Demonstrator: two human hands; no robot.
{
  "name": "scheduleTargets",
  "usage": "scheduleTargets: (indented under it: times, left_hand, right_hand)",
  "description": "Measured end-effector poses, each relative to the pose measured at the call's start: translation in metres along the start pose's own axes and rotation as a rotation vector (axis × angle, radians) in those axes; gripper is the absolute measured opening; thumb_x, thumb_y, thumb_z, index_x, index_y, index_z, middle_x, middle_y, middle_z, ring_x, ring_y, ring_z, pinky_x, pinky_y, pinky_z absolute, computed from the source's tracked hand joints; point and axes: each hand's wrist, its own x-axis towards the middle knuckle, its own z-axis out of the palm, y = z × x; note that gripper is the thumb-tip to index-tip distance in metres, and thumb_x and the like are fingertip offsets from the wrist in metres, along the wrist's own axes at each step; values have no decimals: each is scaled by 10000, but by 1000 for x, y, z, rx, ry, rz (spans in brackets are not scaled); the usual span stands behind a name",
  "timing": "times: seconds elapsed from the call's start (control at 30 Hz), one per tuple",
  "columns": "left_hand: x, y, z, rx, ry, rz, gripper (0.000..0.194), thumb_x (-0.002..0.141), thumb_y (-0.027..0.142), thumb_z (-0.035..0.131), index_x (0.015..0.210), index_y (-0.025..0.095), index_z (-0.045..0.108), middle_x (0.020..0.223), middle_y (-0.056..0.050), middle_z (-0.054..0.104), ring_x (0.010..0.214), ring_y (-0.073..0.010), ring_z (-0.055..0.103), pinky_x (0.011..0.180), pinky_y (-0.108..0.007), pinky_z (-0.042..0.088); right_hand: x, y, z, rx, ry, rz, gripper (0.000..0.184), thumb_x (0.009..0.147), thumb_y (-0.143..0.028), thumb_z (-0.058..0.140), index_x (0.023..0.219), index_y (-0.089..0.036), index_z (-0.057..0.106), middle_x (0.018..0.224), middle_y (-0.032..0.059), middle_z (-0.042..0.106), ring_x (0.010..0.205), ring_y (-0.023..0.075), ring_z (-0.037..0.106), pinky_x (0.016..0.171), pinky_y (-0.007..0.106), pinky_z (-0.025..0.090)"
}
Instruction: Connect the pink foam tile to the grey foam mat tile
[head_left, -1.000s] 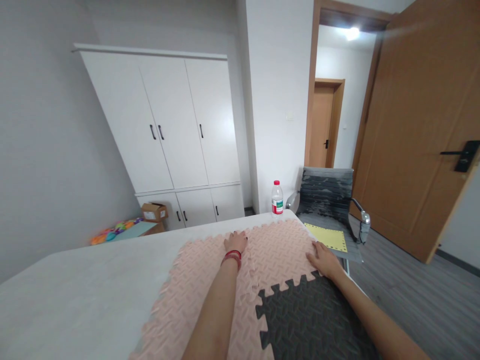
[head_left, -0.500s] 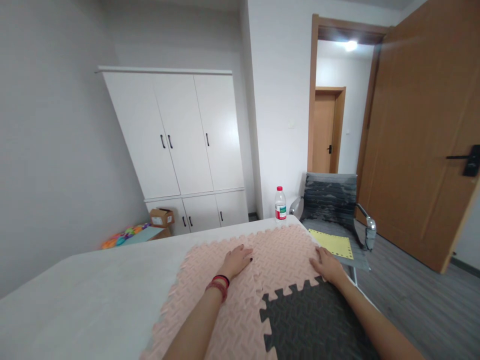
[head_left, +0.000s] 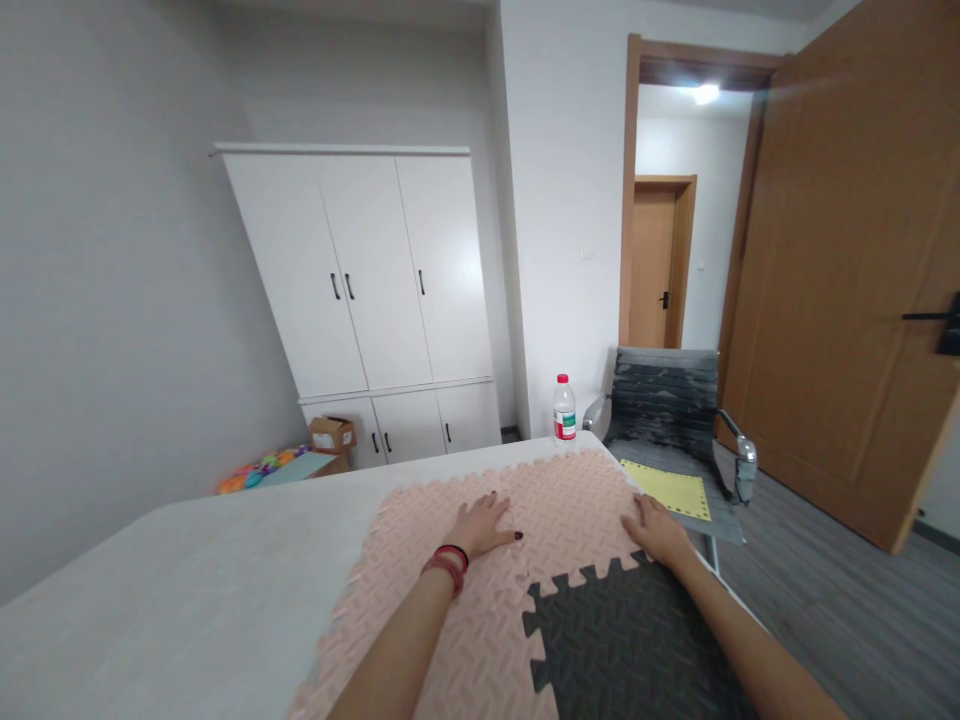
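Pink foam puzzle mats point(head_left: 570, 500) on white table point(head_left: 187, 590) | my left hand point(head_left: 484, 527) flat, fingers spread | my right hand point(head_left: 656, 530) flat on mat edge, pinching nothing | dark grey mat point(head_left: 622, 650) interlocked.

pink mats point(head_left: 570, 500): 3 | dark mat point(head_left: 630, 650): 1 | bottle point(head_left: 564, 408): 1 | chair point(head_left: 667, 400): 1

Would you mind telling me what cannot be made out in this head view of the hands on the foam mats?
- Dark mat: its near part is cut off by the bottom edge.
- Seams under the left hand and right hand: covered by the palms.
- Water bottle: label text too small to read.
- Yellow sheet on the chair: print too small to tell.
- Colourful items behind the table: partly hidden by its edge.
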Motion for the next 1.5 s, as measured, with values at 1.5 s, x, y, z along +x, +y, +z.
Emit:
scheduleTargets:
  times: [1.5]
  left_hand:
    - [2, 17, 1, 139, -101, 15, 1238, 476, 862, 516, 1451, 182, 171, 1446, -246, 277, 1329, -424, 246, 984, -577, 317]
  right_hand:
    - [4, 6, 5, -13, 9, -23, 616, 848, -484, 428, 1331, -102, 407, 1326, 158, 430, 1216, 273, 407, 1001, 365, 315]
